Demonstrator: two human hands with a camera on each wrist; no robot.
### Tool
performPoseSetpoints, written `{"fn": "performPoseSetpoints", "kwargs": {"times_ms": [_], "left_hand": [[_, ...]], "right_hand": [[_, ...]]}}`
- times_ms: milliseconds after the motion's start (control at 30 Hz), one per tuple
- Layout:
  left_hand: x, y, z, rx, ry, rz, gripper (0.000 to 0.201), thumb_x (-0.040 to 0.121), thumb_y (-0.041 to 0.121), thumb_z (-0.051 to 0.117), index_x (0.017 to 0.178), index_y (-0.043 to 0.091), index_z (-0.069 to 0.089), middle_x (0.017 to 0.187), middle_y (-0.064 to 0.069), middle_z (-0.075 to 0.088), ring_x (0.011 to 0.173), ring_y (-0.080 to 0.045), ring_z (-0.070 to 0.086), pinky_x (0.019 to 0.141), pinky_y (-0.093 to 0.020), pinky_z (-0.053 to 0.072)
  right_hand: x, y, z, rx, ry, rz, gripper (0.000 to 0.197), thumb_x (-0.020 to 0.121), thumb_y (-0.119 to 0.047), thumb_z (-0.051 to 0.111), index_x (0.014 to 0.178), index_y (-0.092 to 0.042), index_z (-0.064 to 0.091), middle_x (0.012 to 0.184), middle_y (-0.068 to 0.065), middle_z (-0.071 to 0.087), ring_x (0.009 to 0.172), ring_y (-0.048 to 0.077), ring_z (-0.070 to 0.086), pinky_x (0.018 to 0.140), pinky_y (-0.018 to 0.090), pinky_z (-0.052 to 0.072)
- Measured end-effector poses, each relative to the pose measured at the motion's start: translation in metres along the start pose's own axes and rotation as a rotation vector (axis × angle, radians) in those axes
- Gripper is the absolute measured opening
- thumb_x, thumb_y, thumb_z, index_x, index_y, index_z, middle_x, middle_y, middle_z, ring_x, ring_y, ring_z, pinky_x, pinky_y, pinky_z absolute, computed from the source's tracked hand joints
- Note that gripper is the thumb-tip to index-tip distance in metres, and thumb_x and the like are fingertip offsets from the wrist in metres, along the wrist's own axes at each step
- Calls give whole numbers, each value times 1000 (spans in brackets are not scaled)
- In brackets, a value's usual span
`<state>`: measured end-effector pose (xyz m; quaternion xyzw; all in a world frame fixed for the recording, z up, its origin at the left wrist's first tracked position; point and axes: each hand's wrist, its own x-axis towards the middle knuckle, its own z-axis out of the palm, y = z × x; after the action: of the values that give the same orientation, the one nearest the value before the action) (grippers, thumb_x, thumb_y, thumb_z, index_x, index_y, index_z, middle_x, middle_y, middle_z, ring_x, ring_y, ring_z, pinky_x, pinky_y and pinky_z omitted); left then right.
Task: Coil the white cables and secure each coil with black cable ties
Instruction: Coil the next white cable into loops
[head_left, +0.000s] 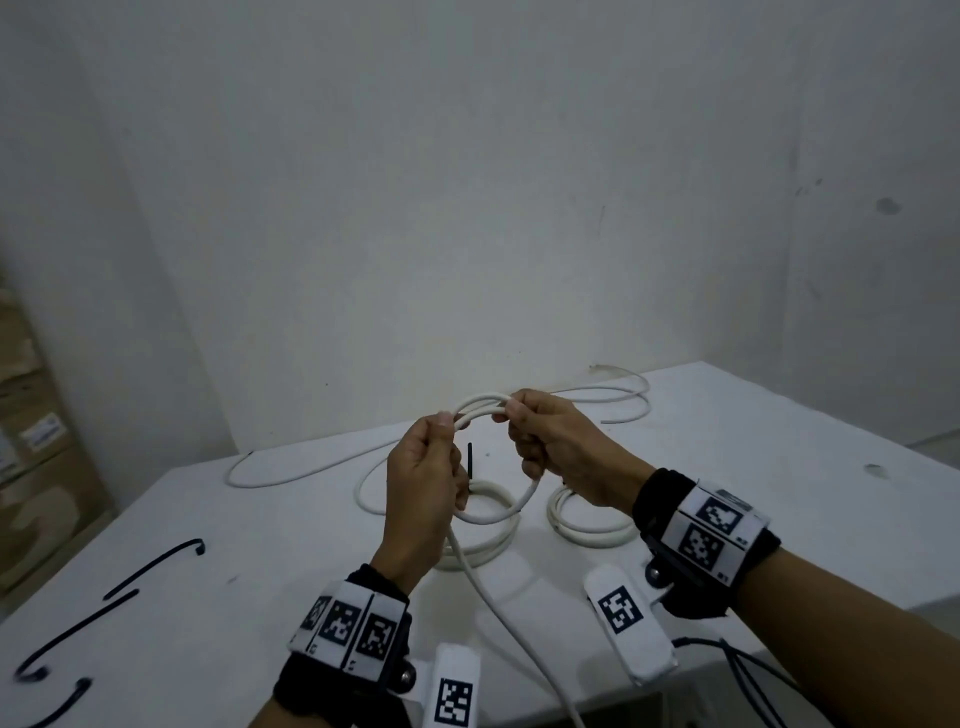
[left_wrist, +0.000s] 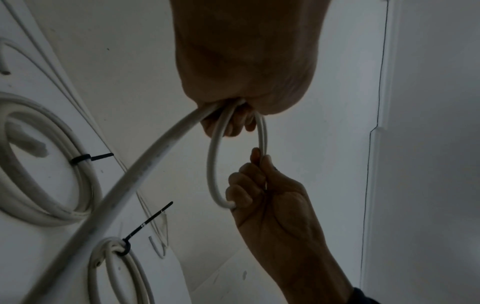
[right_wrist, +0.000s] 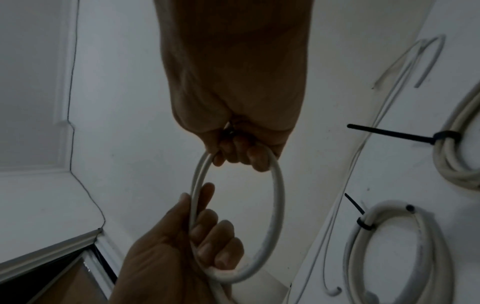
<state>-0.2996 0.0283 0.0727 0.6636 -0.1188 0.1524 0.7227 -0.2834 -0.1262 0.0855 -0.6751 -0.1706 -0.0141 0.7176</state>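
I hold a small loop of white cable (head_left: 483, 404) in the air above the table. My left hand (head_left: 441, 434) grips its left side, thumb on top, and my right hand (head_left: 519, 413) grips its right side. The loop (left_wrist: 214, 164) has two turns at the top, and its tail (head_left: 498, 613) runs down toward me past the table's near edge. In the right wrist view the loop (right_wrist: 278, 205) hangs between both hands. Two tied coils lie below: one (head_left: 488, 545) with a black tie (head_left: 470, 462) sticking up, another (head_left: 587, 527) to its right.
Three loose black cable ties (head_left: 150, 569) (head_left: 72, 634) (head_left: 62, 701) lie at the table's near left. A loose white cable (head_left: 623, 402) snakes along the far edge by the wall. Cardboard boxes (head_left: 41, 441) stand left of the white table (head_left: 753, 467).
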Motion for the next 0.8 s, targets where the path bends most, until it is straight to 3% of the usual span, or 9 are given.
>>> {"fn": "performPoseSetpoints", "kwargs": {"times_ms": [133, 200, 267, 400, 500, 567, 633, 733, 800], "left_hand": [[12, 18, -11, 84, -162, -106, 38, 100, 22, 40, 89, -3, 65, 63, -13, 57, 52, -23, 52, 51, -30, 48], [20, 29, -12, 72, -267, -192, 37, 101, 27, 39, 91, 3, 64, 62, -12, 57, 49, -24, 51, 48, -30, 46], [24, 34, -10, 76, -319, -233, 32, 101, 29, 40, 87, 8, 59, 56, -4, 47, 42, -18, 40, 42, -24, 35], [27, 28, -5, 35, -207, -178, 23, 100, 20, 47, 77, 12, 49, 50, 4, 36, 37, -7, 23, 37, -15, 18], [25, 23, -10, 35, -135, -138, 14, 96, 16, 55, 84, 9, 53, 53, -2, 46, 37, -10, 29, 37, -17, 24], [22, 19, -14, 119, -170, -78, 14, 94, 15, 58, 84, 7, 53, 56, -6, 52, 38, -14, 36, 37, -21, 34], [21, 17, -14, 182, -191, -27, 16, 94, 14, 58, 81, 7, 52, 55, -6, 49, 39, -13, 36, 37, -21, 34], [26, 20, -10, 134, -87, 18, 19, 94, 9, 57, 76, 10, 49, 48, 1, 39, 37, -9, 26, 37, -16, 22], [31, 22, -9, 44, 10, 34, 20, 93, 7, 58, 75, 11, 49, 44, 3, 38, 35, -7, 24, 37, -14, 20]], "right_hand": [[1, -6, -7, -143, -92, -29, 21, 100, -27, 44, 85, -13, 50, 61, -8, 37, 49, 4, 28, 46, 16, 25], [3, -8, -7, -181, -138, -32, 21, 99, -29, 46, 88, -12, 50, 58, -12, 39, 48, 3, 28, 45, 16, 23], [6, -9, -5, -209, -134, -37, 20, 98, -29, 47, 90, -11, 52, 57, -13, 40, 49, 4, 28, 46, 17, 22], [10, -10, -6, -133, -60, -36, 10, 95, -21, 55, 88, -13, 57, 66, -3, 44, 55, 8, 38, 50, 20, 33], [8, -9, -12, -43, -44, -50, 5, 91, -10, 58, 93, -8, 62, 68, 4, 55, 59, 12, 50, 56, 21, 40], [7, -10, -12, -47, -27, -68, 3, 89, -5, 59, 89, -6, 62, 69, 7, 60, 59, 13, 54, 55, 21, 40], [7, -12, -11, -42, -18, -60, 5, 88, -2, 60, 84, -6, 60, 72, 10, 63, 61, 15, 56, 56, 22, 40], [9, -15, -8, -122, 51, -39, 6, 87, -10, 65, 85, -12, 59, 80, 10, 64, 69, 16, 60, 61, 24, 42], [1, -14, -1, -361, 247, -84, 13, 85, -23, 68, 84, -18, 56, 75, 3, 63, 63, 12, 55, 56, 24, 40]]}}
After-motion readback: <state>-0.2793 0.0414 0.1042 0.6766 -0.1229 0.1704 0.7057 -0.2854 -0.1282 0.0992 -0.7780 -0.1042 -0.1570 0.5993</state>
